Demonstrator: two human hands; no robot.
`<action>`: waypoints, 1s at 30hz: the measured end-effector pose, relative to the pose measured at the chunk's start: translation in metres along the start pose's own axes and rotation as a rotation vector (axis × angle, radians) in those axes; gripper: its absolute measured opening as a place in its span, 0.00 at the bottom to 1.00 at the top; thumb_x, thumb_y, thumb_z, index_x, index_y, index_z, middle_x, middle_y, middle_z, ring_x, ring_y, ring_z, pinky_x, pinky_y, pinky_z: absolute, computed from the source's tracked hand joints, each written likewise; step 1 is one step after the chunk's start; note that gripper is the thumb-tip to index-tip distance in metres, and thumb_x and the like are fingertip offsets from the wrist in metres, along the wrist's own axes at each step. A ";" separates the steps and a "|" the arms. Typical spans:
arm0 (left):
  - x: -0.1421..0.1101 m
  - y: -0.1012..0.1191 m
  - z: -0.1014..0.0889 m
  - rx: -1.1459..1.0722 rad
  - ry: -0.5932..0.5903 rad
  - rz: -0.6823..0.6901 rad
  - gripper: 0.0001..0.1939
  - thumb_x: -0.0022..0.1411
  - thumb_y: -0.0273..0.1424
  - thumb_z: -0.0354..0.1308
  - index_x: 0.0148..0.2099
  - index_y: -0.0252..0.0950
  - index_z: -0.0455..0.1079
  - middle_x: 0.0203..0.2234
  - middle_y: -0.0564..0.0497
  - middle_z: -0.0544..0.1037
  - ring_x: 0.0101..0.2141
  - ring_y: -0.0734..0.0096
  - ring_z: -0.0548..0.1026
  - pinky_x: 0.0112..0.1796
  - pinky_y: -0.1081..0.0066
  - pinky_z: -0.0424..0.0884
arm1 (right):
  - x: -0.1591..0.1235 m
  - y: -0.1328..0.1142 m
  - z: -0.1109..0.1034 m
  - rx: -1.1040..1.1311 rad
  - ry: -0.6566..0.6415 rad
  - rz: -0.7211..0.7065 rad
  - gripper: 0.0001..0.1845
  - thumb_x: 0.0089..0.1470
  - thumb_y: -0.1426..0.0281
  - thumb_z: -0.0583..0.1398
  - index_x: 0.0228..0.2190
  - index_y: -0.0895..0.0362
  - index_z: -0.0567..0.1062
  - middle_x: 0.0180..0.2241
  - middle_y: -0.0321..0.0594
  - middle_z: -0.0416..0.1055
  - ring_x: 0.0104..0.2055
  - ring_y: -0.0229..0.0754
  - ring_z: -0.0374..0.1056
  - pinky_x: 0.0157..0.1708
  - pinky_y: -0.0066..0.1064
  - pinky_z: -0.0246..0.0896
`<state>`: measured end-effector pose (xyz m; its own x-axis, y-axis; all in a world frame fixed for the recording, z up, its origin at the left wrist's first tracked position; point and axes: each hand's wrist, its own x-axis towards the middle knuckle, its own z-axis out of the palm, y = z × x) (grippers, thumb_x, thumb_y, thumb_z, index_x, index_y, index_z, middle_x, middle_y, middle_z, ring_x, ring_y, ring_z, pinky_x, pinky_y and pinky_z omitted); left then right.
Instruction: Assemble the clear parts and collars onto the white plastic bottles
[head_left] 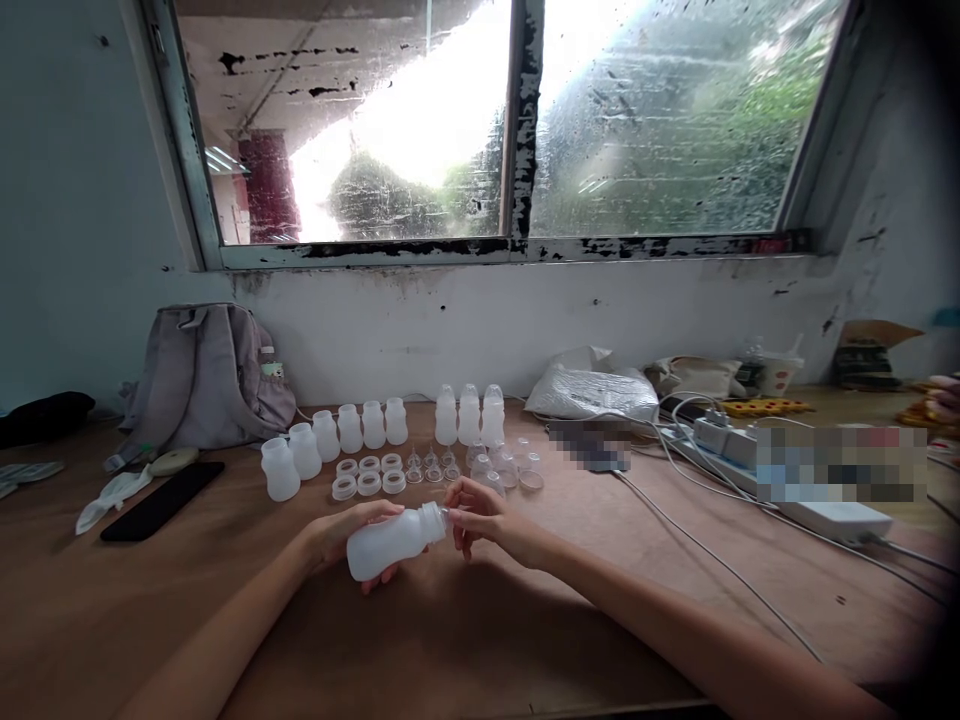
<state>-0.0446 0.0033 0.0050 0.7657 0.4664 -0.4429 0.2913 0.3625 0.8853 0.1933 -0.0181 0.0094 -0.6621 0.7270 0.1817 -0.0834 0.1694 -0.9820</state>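
A frosted white baby bottle (386, 548) lies tilted in my left hand (346, 528), whose fingers wrap round its body. Its neck points right, with a ring on it. My right hand (480, 518) pinches a clear nipple (444, 514) at the bottle's mouth. Just beyond my hands stand several screw rings (369, 484) in rows, with clear nipples (432, 467) to their right. Clear dome caps (504, 466) sit right of those. A curved row of open bottles (350, 430) stands at the left, and 3 capped bottles (469, 415) at the back.
At the left are a grey backpack (199, 375), a black phone (163, 502) and a white crumpled wrapper (114, 498). Toward the right lie a silvery plastic bag (596, 390), a power strip (832, 516) and white cables (712, 570) crossing the table (585, 660).
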 end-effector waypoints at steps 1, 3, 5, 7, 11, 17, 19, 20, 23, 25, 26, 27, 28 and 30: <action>0.000 0.000 0.001 0.005 0.001 0.004 0.32 0.56 0.49 0.37 0.47 0.27 0.63 0.18 0.48 0.73 0.15 0.69 0.69 0.16 0.73 0.62 | 0.001 0.002 0.000 0.021 0.014 0.001 0.14 0.47 0.62 0.58 0.33 0.56 0.62 0.27 0.34 0.62 0.25 0.33 0.62 0.22 0.27 0.62; -0.001 0.000 0.002 0.009 0.009 0.017 0.31 0.56 0.48 0.37 0.47 0.27 0.63 0.18 0.48 0.73 0.15 0.69 0.69 0.16 0.74 0.62 | 0.002 0.005 0.000 0.043 0.047 -0.020 0.14 0.44 0.64 0.61 0.31 0.57 0.63 0.27 0.34 0.62 0.26 0.34 0.62 0.23 0.27 0.62; -0.002 0.000 0.003 -0.001 0.038 0.042 0.31 0.55 0.48 0.37 0.47 0.28 0.63 0.18 0.48 0.73 0.15 0.70 0.69 0.16 0.74 0.62 | 0.003 0.007 -0.001 0.040 0.090 -0.062 0.14 0.43 0.66 0.62 0.30 0.57 0.64 0.26 0.34 0.62 0.27 0.34 0.62 0.25 0.28 0.62; -0.001 -0.001 0.003 -0.014 0.075 0.067 0.31 0.55 0.48 0.38 0.47 0.29 0.63 0.18 0.48 0.73 0.15 0.70 0.69 0.17 0.74 0.62 | 0.003 0.007 -0.003 0.025 0.145 -0.103 0.13 0.43 0.66 0.62 0.30 0.57 0.64 0.26 0.34 0.62 0.27 0.34 0.61 0.25 0.28 0.62; 0.005 0.000 0.001 -0.046 0.233 0.273 0.29 0.56 0.45 0.36 0.46 0.27 0.63 0.18 0.49 0.71 0.16 0.70 0.69 0.17 0.74 0.62 | 0.003 0.010 -0.008 -0.101 0.281 -0.146 0.12 0.50 0.62 0.56 0.35 0.56 0.64 0.25 0.34 0.61 0.26 0.34 0.60 0.23 0.28 0.60; 0.010 0.005 0.003 -0.144 0.832 0.693 0.26 0.53 0.44 0.49 0.49 0.31 0.60 0.30 0.46 0.72 0.26 0.68 0.71 0.24 0.72 0.67 | 0.007 0.031 -0.014 -0.823 0.308 -0.232 0.09 0.53 0.69 0.51 0.36 0.55 0.68 0.37 0.42 0.63 0.33 0.38 0.61 0.35 0.33 0.58; 0.010 0.005 0.004 -0.105 0.888 0.717 0.26 0.52 0.44 0.52 0.49 0.32 0.60 0.33 0.46 0.71 0.30 0.67 0.71 0.25 0.72 0.68 | 0.009 0.038 -0.014 -0.889 0.285 -0.216 0.11 0.53 0.72 0.51 0.40 0.55 0.66 0.37 0.42 0.64 0.34 0.38 0.61 0.36 0.33 0.57; 0.010 0.005 0.004 -0.084 0.906 0.722 0.27 0.51 0.44 0.53 0.49 0.32 0.60 0.33 0.46 0.71 0.31 0.66 0.71 0.25 0.73 0.67 | 0.010 0.040 -0.014 -0.900 0.288 -0.204 0.12 0.53 0.72 0.51 0.41 0.55 0.64 0.37 0.42 0.64 0.33 0.38 0.61 0.36 0.32 0.58; 0.012 0.001 0.004 -0.028 0.949 0.728 0.26 0.50 0.44 0.54 0.48 0.33 0.63 0.35 0.47 0.71 0.34 0.65 0.71 0.29 0.73 0.67 | 0.013 0.040 -0.013 -0.939 0.304 -0.207 0.13 0.52 0.73 0.52 0.42 0.55 0.63 0.37 0.41 0.64 0.35 0.38 0.61 0.37 0.33 0.58; 0.015 -0.001 0.003 0.027 0.967 0.734 0.24 0.51 0.43 0.54 0.46 0.33 0.64 0.36 0.47 0.71 0.38 0.63 0.70 0.33 0.72 0.66 | 0.017 0.032 -0.012 -0.981 0.326 -0.262 0.15 0.51 0.74 0.53 0.42 0.54 0.62 0.39 0.42 0.62 0.37 0.40 0.61 0.39 0.34 0.57; 0.016 -0.002 0.003 0.061 0.980 0.737 0.23 0.51 0.44 0.54 0.45 0.33 0.65 0.37 0.47 0.71 0.40 0.62 0.69 0.35 0.72 0.66 | 0.021 0.026 -0.012 -0.998 0.342 -0.301 0.15 0.51 0.74 0.53 0.43 0.54 0.62 0.40 0.43 0.61 0.38 0.40 0.61 0.39 0.35 0.57; 0.017 -0.002 0.002 0.097 0.994 0.735 0.23 0.51 0.44 0.54 0.45 0.32 0.66 0.37 0.46 0.71 0.41 0.60 0.69 0.36 0.71 0.66 | 0.026 0.018 -0.011 -1.008 0.355 -0.339 0.16 0.52 0.73 0.53 0.44 0.54 0.61 0.40 0.43 0.60 0.38 0.40 0.61 0.39 0.34 0.57; 0.018 -0.003 0.002 0.131 1.006 0.732 0.24 0.51 0.44 0.54 0.44 0.32 0.66 0.38 0.46 0.71 0.42 0.59 0.68 0.37 0.70 0.66 | 0.032 0.010 -0.010 -1.010 0.365 -0.373 0.16 0.52 0.73 0.52 0.45 0.54 0.60 0.40 0.43 0.60 0.37 0.40 0.61 0.38 0.34 0.58; 0.020 -0.004 0.002 0.184 1.016 0.740 0.24 0.50 0.44 0.55 0.44 0.32 0.67 0.40 0.45 0.71 0.43 0.58 0.68 0.39 0.69 0.65 | 0.047 -0.005 -0.007 -1.000 0.355 -0.401 0.16 0.54 0.72 0.51 0.45 0.54 0.60 0.40 0.43 0.60 0.35 0.38 0.62 0.36 0.32 0.59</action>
<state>-0.0293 0.0098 -0.0068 0.0198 0.9448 0.3270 0.1209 -0.3269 0.9373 0.1678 0.0198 0.0237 -0.4598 0.6211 0.6347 0.4958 0.7725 -0.3968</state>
